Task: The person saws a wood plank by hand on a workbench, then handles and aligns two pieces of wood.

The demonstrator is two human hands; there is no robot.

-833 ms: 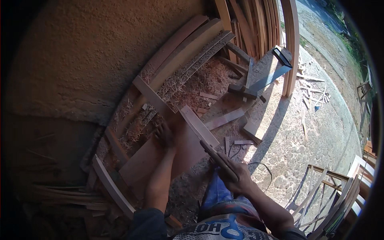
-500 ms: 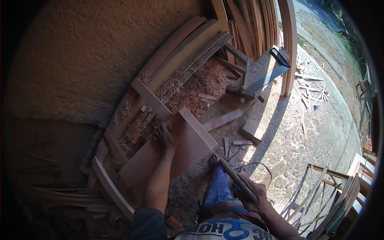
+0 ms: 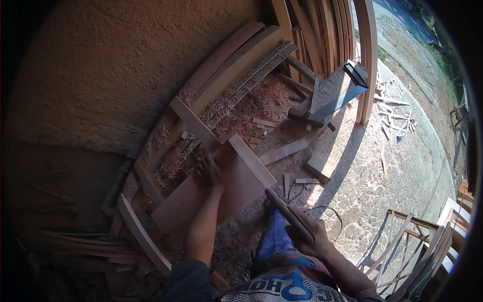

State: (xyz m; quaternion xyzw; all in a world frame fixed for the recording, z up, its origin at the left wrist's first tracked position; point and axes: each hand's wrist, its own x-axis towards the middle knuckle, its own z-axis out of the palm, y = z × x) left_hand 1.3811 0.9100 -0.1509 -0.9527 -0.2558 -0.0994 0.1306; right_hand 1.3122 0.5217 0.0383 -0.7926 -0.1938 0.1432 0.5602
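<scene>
My left hand (image 3: 208,172) rests with fingers apart on the upper left part of a pale reddish wooden board (image 3: 236,196). A narrow strip (image 3: 254,161) runs along that board's right edge. In my right hand (image 3: 309,231) is a long, narrow tool (image 3: 284,209), whose far end meets the board's lower right corner by the strip; its exact kind I cannot tell. A short cross plank (image 3: 196,123) lies just beyond the board.
A rough wall (image 3: 100,65) is at the left, with shaving-strewn curved beams (image 3: 226,65) beside it. Upright planks (image 3: 332,35) stand at the back, near a blue-grey metal piece (image 3: 342,98). Offcuts (image 3: 395,113) lie on the concrete, and a frame (image 3: 407,219) leans at lower right.
My right hand and the tool slid back toward my body, then forward again part of the way. My left hand stays on the board in about the same place.
</scene>
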